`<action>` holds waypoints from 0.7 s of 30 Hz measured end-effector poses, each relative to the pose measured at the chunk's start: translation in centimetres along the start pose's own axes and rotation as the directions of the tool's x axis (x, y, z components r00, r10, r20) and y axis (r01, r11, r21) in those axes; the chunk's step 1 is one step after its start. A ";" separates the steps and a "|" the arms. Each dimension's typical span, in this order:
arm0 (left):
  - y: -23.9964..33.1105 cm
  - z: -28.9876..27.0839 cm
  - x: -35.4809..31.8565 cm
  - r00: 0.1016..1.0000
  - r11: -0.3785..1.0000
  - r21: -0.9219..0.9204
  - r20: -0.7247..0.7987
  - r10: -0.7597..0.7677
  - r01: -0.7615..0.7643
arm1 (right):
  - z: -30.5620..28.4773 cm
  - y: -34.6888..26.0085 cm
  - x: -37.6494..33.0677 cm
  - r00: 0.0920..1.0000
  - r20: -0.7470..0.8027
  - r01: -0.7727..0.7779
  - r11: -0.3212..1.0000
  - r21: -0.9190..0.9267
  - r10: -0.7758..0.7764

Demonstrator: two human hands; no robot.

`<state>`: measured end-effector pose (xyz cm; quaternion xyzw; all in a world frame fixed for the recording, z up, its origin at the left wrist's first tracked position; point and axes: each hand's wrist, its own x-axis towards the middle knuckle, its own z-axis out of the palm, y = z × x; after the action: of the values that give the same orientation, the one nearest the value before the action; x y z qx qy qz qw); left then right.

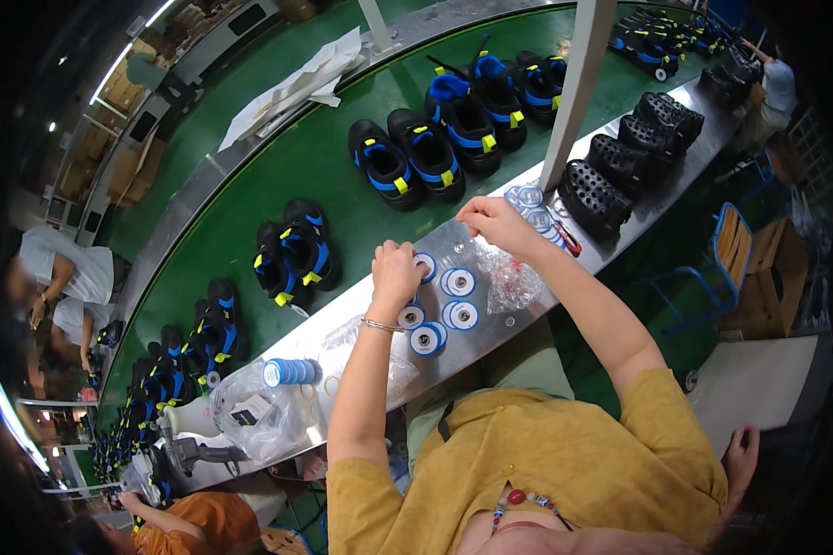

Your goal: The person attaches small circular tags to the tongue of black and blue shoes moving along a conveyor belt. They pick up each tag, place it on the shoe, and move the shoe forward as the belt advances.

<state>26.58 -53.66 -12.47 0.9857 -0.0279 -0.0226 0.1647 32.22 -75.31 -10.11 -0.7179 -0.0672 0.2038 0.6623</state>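
My left hand (397, 275), fingers curled, presses on a round blue-and-white tag (425, 265) on the metal ledge (379, 393). My right hand (497, 225) is raised over the ledge farther right, thumb and fingers pinched together; whatever they hold is too small to make out. Between my forearms lie small overlapping stacks of similar round tags (459, 315). A crumpled clear plastic bag (514, 283) sits below my right wrist. More round tags (528, 196) lie beyond it, beside red-handled scissors (569, 242).
Black-and-blue shoes (407, 157) stand in pairs on the green conveyor (342, 222) ahead. Black clogs (597, 199) line the ledge past a white post (576, 92). At left are a tag stack (290, 372), plastic bags (264, 421) and a grey handheld tool (199, 453). Other people work nearby.
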 end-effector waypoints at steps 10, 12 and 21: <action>0.1 -0.1 0.3 0.992 0.920 -0.372 0.032 -0.121 0.124 | 1.6 1.9 -0.6 0.975 0.217 -0.055 0.997 0.057 0.041; -1.0 0.3 0.4 0.989 0.877 -0.458 0.056 -0.135 0.146 | 2.6 1.6 -0.7 0.975 0.223 -0.030 0.999 0.025 0.024; 0.0 -1.3 -0.2 0.984 0.770 -0.614 0.084 -0.158 0.176 | 5.6 2.3 0.1 0.995 0.070 0.077 0.992 -0.096 -0.071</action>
<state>26.41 -53.26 -11.18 0.8754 0.0663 -0.0586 0.4753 29.75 -70.38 -12.57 -0.7395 -0.1258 0.1994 0.6305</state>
